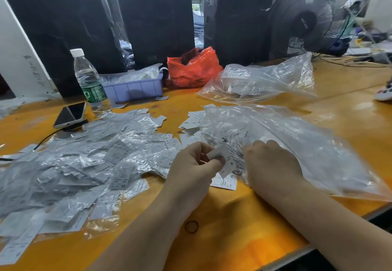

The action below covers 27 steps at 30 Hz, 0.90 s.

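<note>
I'm seeing left hand (197, 164) nearly closed, thumb and forefinger pinching small white label (219, 154). Right hand (273, 164) lying knuckles up, fingers curling at mouth of clear plastic bag (307, 143); I can't tell whether it's gripping. Label is tilting, long axis slanting near-left to far-right, free end pointing at right hand. Label is sitting at left fingertips, between both hands, just above loose labels (227, 182) on orange table (233, 239). Heap of bagged labels (84, 164) is spreading left of left hand.
</note>
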Available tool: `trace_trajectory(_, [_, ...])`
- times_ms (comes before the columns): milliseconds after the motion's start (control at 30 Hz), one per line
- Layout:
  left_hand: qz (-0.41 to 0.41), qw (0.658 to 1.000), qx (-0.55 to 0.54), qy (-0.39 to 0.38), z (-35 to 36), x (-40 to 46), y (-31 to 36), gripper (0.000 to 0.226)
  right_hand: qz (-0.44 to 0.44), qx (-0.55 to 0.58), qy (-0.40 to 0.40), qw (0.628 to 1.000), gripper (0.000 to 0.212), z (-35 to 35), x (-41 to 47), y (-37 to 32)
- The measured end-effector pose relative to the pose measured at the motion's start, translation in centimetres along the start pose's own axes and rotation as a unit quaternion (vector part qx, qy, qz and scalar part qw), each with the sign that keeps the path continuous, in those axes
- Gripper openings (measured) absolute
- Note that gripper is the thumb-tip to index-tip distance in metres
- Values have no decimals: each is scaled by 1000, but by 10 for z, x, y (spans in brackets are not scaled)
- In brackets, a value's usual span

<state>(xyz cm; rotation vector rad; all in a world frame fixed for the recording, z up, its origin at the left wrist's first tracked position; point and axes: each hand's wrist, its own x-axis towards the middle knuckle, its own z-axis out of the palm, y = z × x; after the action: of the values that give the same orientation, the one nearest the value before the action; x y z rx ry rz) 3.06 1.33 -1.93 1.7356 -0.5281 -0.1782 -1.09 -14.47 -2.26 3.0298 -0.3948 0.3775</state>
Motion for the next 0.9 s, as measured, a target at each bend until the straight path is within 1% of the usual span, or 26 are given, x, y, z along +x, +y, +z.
trace_trajectory(133, [0, 1000, -3, 7, 1, 0, 0, 10, -35, 22, 54, 998, 19, 1, -2, -2])
trace_trajectory(200, [-3, 1000, -21, 15, 0, 1, 1, 6, -64, 70, 109, 990, 19, 2, -2, 0])
trace_trajectory(267, [-5, 998, -51, 28, -3, 2, 2, 1, -103, 154, 167, 968, 19, 1, -3, 1])
trace_trajectory(333, [-7, 995, -84, 51, -9, 5, 4, 6, -134, 251, 216, 934, 16, -2, -4, -1])
trace_trajectory(367, [-7, 993, -98, 64, -12, 5, 5, 7, -140, 295, 229, 917, 14, -4, -3, -2])
trace_trajectory(467, [0, 989, -114, 93, -23, 8, 8, 12, -114, 409, 218, 879, 13, -11, 0, -4])
trace_trajectory(567, [15, 989, -97, 114, -38, 14, 14, 21, -76, 516, 161, 838, 11, -17, 6, -9])
trace_trajectory(600, [20, 988, -95, 120, -44, 17, 17, 25, -59, 565, 130, 813, 11, -21, 8, -13])
trace_trajectory(633, [27, 987, -91, 127, -52, 18, 19, 28, -43, 620, 100, 777, 13, -24, 11, -17])
trace_trajectory(700, [42, 987, -65, 140, -68, 19, 22, 32, -5, 721, 43, 691, 15, -32, 20, -30])
trace_trajectory(767, [49, 987, -34, 152, -80, 14, 17, 33, 30, 787, -9, 616, 16, -38, 31, -47])
trace_trajectory(833, [39, 984, -43, 170, -88, 7, 8, 31, 53, 835, -52, 545, 20, -42, 42, -65])
trace_trajectory(867, [27, 982, -57, 180, -91, 5, 4, 28, 62, 848, -69, 522, 23, -43, 49, -75])
trace_trajectory(900, [14, 980, -72, 187, -93, 4, 1, 24, 68, 850, -81, 516, 26, -43, 55, -84])
